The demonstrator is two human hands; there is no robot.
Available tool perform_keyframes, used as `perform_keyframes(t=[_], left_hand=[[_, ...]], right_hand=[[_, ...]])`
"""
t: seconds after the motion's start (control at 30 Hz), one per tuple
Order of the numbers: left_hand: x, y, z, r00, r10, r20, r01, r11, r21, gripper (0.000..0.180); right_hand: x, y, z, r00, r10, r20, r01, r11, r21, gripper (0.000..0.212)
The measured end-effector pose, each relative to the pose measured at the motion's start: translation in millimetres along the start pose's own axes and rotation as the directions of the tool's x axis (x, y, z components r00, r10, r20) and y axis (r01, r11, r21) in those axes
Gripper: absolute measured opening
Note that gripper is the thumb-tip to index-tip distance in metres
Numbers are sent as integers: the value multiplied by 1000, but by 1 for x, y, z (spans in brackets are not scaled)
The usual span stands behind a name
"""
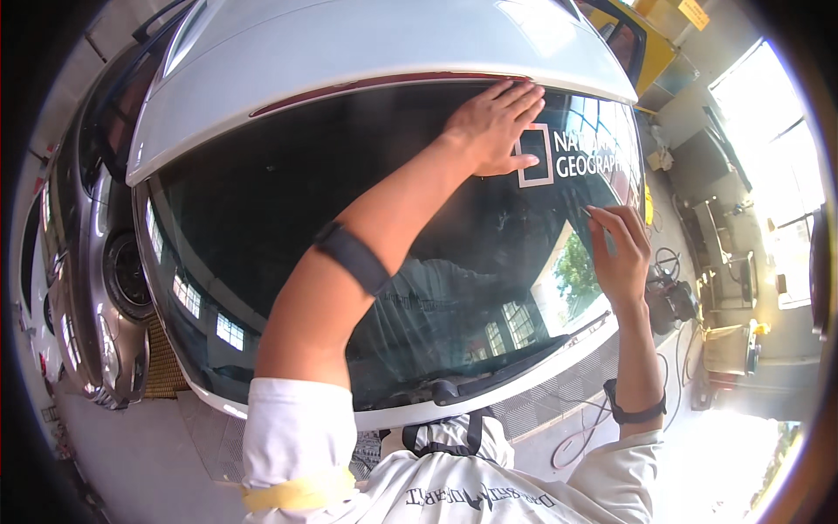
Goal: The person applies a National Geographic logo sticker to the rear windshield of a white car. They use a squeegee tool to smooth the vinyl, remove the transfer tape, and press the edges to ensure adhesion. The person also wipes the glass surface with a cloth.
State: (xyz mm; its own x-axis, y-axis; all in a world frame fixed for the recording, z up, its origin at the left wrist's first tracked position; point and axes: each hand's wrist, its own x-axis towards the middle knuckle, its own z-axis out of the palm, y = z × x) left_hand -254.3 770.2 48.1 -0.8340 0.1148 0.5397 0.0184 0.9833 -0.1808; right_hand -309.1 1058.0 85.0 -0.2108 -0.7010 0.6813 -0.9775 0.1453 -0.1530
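Left hand (497, 129) spreads by the curved top edge of smooth, dark glass (471, 227), thumb over a white decal (576, 166). Right hand (622, 253) curls near the right edge, pinch unclear; open glass stretches left.

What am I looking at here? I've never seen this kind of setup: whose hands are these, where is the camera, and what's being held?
There is no machine: these are one person's bare hands, seen from a fisheye camera on their head, which bends straight edges. The surface below is the rear window of a white car, bearing a white decal and a wiper. The left hand lies flat by the window's top edge, thumb over the decal's frame, gripping nothing. The right hand is below the decal, fingertips pinched; whether they hold something small, I can't tell.
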Motion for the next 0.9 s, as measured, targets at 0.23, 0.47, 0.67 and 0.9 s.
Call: perform_keyframes(t=[0.23,0.47,0.67,0.9], left_hand=[[-13,0,-17,999,-31,31,30,999,38,74],[-82,-18,-74,975,-209,81,179,942,283,60],[-56,12,-119,979,-195,60,168,939,299,14],[0,6,-82,972,-82,-220,143,949,282,14]], right_hand=[[12,-8,-20,972,207,109,-228,945,235,18],[10,-2,61,751,-107,652,-576,378,725,10],[24,-5,109,634,-479,607,-494,353,794,10],[1,0,132,768,-536,350,-326,144,934,10]])
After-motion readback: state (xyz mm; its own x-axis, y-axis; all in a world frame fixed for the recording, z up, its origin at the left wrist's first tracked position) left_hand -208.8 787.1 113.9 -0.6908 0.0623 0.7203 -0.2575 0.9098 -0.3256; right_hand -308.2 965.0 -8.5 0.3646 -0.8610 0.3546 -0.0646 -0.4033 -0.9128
